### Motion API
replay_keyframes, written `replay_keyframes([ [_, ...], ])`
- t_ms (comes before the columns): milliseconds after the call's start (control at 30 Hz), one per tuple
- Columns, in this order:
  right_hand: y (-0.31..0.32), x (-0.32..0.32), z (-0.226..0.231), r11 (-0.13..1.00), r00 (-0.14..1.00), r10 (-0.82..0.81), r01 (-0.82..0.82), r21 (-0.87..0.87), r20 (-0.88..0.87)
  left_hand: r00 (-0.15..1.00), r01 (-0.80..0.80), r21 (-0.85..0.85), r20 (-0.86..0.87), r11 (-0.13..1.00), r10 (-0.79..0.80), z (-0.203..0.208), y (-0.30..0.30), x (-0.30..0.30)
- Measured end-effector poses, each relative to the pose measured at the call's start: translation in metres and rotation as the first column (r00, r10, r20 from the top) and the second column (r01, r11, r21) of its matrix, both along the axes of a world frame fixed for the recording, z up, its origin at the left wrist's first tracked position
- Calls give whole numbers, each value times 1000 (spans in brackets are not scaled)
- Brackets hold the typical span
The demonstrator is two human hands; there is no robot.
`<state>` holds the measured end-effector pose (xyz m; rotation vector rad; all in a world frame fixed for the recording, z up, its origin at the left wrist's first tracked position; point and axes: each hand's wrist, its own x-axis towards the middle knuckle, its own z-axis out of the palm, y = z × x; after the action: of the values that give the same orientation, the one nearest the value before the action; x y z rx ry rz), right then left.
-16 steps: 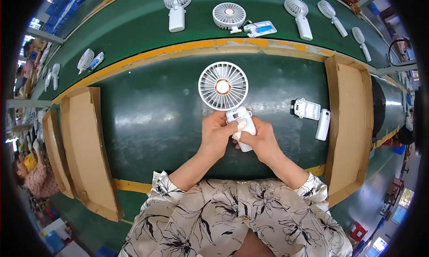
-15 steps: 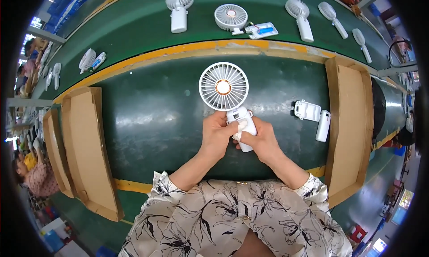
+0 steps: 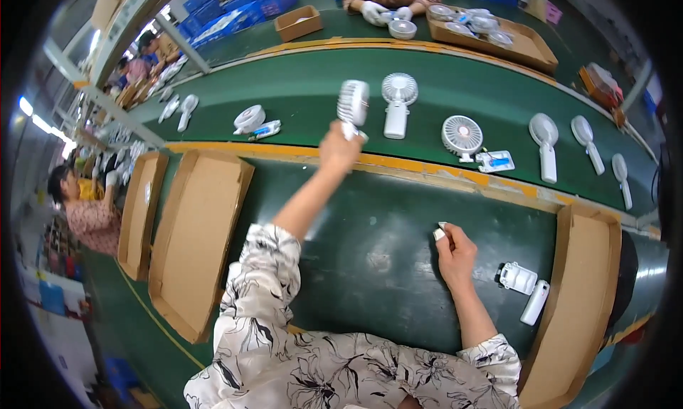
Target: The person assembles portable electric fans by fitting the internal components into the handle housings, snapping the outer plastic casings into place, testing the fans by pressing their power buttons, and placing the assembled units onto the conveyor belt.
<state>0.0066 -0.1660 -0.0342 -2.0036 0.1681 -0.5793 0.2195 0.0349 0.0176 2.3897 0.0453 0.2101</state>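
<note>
My left hand [image 3: 340, 151] reaches out over the far green belt, fingers closed around the handle of a white handheld fan [image 3: 353, 101]. The fan's round head points up and is seen nearly edge-on; my fingers cover most of its handle. Just right of it on the belt lies another white handheld fan [image 3: 396, 106]. My right hand [image 3: 457, 258] hovers over the near green table, fingers curled in, with white coverings on the fingertips and no object showing in it. To its right are an opened white handle shell [image 3: 518, 278] and a smooth white cover [image 3: 535, 302].
A fan with its handle opened [image 3: 462, 135] and several whole fans lie along the belt [image 3: 299, 88]. Cardboard trays stand at left [image 3: 196, 245] and right [image 3: 580, 295]. Across the belt, a gloved person [image 3: 388, 12] works beside a filled tray [image 3: 526, 49].
My left hand has carried the fan from in front of me up and away over the belt. My right hand has let go of it and moved right. The view has shifted.
</note>
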Motion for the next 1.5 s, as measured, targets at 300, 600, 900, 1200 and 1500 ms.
replay_keyframes([
  [300, -11, 7, 7, 996, 1000, -26, 24, 85, 17, 717, 284, 202, 604, 937, -348, 19, -106, 49],
  [600, -9, 6, 5, 989, 994, -17, 1, 145, 107, 502, 755, 570, -183, 325, -845, 28, -251, -8],
  [900, -6, 4, 9, 990, 999, 6, -13, 140, 48, 446, 848, 513, -559, 131, -699, 42, -242, 27],
  [1200, -4, -4, 16, 981, 982, -135, 114, 158, 130, 715, 572, -231, -331, 787, -616, 41, -168, -6],
  [1500, 15, -12, 30, 926, 894, 138, 37, -377, 426, 433, -91, -894, -432, 438, -791, 36, -56, -144],
])
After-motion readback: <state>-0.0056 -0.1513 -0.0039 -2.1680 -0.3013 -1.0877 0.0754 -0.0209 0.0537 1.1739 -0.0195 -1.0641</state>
